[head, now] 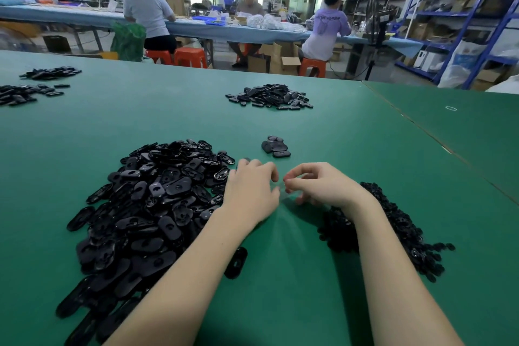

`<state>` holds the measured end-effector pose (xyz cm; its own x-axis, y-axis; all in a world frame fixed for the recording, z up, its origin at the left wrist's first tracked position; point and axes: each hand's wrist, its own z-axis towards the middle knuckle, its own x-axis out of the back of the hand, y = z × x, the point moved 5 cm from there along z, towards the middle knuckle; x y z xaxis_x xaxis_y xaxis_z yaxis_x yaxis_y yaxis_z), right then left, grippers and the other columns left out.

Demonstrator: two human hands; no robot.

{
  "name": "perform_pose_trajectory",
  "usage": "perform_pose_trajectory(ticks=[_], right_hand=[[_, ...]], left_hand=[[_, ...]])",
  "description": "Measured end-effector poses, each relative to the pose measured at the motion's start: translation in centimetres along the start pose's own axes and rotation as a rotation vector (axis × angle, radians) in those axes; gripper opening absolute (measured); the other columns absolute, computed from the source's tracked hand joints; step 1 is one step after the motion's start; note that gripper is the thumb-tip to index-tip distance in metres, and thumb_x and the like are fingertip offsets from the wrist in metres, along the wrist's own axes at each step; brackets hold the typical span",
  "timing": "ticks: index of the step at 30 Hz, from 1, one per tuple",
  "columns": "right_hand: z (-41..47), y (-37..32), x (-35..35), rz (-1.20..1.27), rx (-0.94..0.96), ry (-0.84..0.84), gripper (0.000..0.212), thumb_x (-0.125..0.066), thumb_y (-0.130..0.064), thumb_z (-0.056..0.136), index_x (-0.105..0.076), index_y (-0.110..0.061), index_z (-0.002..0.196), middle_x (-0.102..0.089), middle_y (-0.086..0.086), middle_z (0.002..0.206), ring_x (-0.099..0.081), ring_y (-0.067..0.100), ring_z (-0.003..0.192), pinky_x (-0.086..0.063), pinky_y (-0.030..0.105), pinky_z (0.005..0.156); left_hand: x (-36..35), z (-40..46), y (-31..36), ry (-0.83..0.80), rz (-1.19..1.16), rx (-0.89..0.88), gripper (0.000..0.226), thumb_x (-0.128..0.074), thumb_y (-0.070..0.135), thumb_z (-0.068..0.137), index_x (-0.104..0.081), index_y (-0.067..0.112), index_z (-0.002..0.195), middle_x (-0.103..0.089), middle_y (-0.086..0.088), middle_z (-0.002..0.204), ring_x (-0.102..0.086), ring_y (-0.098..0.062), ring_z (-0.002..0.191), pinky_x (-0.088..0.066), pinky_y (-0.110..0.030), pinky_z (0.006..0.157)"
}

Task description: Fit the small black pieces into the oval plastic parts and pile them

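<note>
the green table (337, 126) runs wide, its far edge well beyond the hands and a seam (421, 126) crossing diagonally on the right; bare mat lies open between the piles and toward the far middle. the left hand (250, 191) and right hand (323, 185) meet fingertip to fingertip in the near centre, fingers curled; something small seems pinched between them, but what it is cannot be told. the oval plastic parts (146, 205) are glossy black, flat, with a keyhole cut-out, heaped in one big pile at near left. the small black pieces (398, 227) lie in one pile at near right, under the right forearm. one small stack (275, 146) sits just beyond the hands; one larger heap (269, 97) lies farther off; two more piles (33, 84) are at far left.
</note>
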<state>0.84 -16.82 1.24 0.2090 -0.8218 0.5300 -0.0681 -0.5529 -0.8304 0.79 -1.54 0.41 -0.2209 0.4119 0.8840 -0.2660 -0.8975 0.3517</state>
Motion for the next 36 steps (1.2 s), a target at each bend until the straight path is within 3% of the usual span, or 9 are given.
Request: perform_pose_trajectory(ticks=[6, 13, 21, 26, 28, 30, 33, 36], right_hand=[[0.1, -0.1, -0.3, -0.053, -0.007, 0.021, 0.009, -0.066, -0.026, 0.096, -0.070, -0.019, 0.102, -0.079, -0.003, 0.096, -0.068, 0.011, 0.065, -0.041, 0.013, 0.050], [0.3, 0.0, -0.5, -0.092, -0.017, 0.001, 0.012, -0.067, -0.029, 0.096, -0.071, -0.020, 0.103, -0.078, -0.007, 0.091, -0.066, 0.005, 0.064, -0.044, 0.011, 0.052], [0.2, -0.1, -0.5, -0.082, -0.021, 0.000, 0.013, -0.068, -0.029, 0.096, -0.072, -0.019, 0.104, -0.078, -0.006, 0.091, -0.064, 0.006, 0.064, -0.043, 0.009, 0.050], [0.0, -0.3, -0.5, -0.095, -0.024, -0.004, 0.013, -0.067, -0.029, 0.096, -0.071, -0.019, 0.103, -0.078, -0.006, 0.092, -0.065, 0.006, 0.065, -0.044, 0.009, 0.051], [-0.2, -0.4, -0.4, -0.097, -0.022, -0.004, 0.013, -0.067, -0.030, 0.096, -0.071, -0.020, 0.103, -0.078, -0.006, 0.093, -0.066, 0.007, 0.065, -0.044, 0.010, 0.051], [-0.3, -0.4, -0.1, -0.104, -0.022, -0.001, 0.012, -0.067, -0.031, 0.096, -0.071, -0.021, 0.102, -0.078, -0.007, 0.094, -0.067, 0.008, 0.066, -0.043, 0.014, 0.051], [-0.6, -0.4, 0.7, -0.151, -0.032, 0.010, 0.012, -0.067, -0.032, 0.096, -0.071, -0.022, 0.101, -0.078, -0.010, 0.091, -0.065, 0.010, 0.062, -0.039, 0.018, 0.050], [-0.9, -0.2, 2.2, -0.236, -0.043, 0.053, 0.008, -0.067, -0.032, 0.094, -0.071, -0.025, 0.096, -0.078, -0.011, 0.087, -0.063, 0.008, 0.057, -0.042, 0.022, 0.055]], left_hand=[[1.9, 1.5, -2.5, 0.034, 0.159, 0.092, 0.032, -0.057, 0.036, 0.094, -0.057, 0.024, 0.124, -0.055, -0.003, 0.129, -0.040, -0.026, 0.126, -0.034, -0.040, 0.102], [3.0, 0.9, -5.6, -0.005, 0.255, 0.282, 0.030, -0.056, 0.025, 0.091, -0.056, 0.022, 0.120, -0.052, -0.008, 0.129, -0.036, -0.030, 0.127, -0.032, -0.044, 0.102], [3.3, 0.8, -5.4, 0.093, 0.220, 0.269, 0.024, -0.057, 0.016, 0.088, -0.062, 0.027, 0.108, -0.066, 0.001, 0.106, -0.045, -0.026, 0.115, -0.030, -0.041, 0.095], [4.3, 0.8, -5.0, 0.250, 0.216, 0.211, 0.016, -0.055, 0.019, 0.093, -0.066, 0.028, 0.100, -0.069, 0.006, 0.089, -0.050, -0.022, 0.107, -0.026, -0.039, 0.090], [4.7, 0.8, -4.5, 0.314, 0.101, 0.182, 0.013, -0.057, 0.022, 0.092, -0.068, 0.028, 0.098, -0.070, 0.008, 0.087, -0.054, -0.022, 0.104, -0.030, -0.038, 0.090], [4.8, 0.9, -3.8, 0.286, -0.217, 0.204, 0.010, -0.062, 0.022, 0.088, -0.070, 0.027, 0.092, -0.071, 0.012, 0.083, -0.062, -0.017, 0.092, -0.045, -0.033, 0.088], [3.6, 1.0, -2.2, 0.125, -0.730, 0.280, 0.010, -0.069, 0.018, 0.084, -0.072, 0.026, 0.088, -0.074, 0.010, 0.078, -0.065, -0.005, 0.067, -0.051, -0.020, 0.065], [1.5, 0.5, -0.5, -0.067, -1.086, 0.375, 0.014, -0.071, 0.010, 0.087, -0.071, 0.021, 0.096, -0.077, -0.002, 0.093, -0.065, -0.010, 0.068, -0.051, -0.021, 0.057]])
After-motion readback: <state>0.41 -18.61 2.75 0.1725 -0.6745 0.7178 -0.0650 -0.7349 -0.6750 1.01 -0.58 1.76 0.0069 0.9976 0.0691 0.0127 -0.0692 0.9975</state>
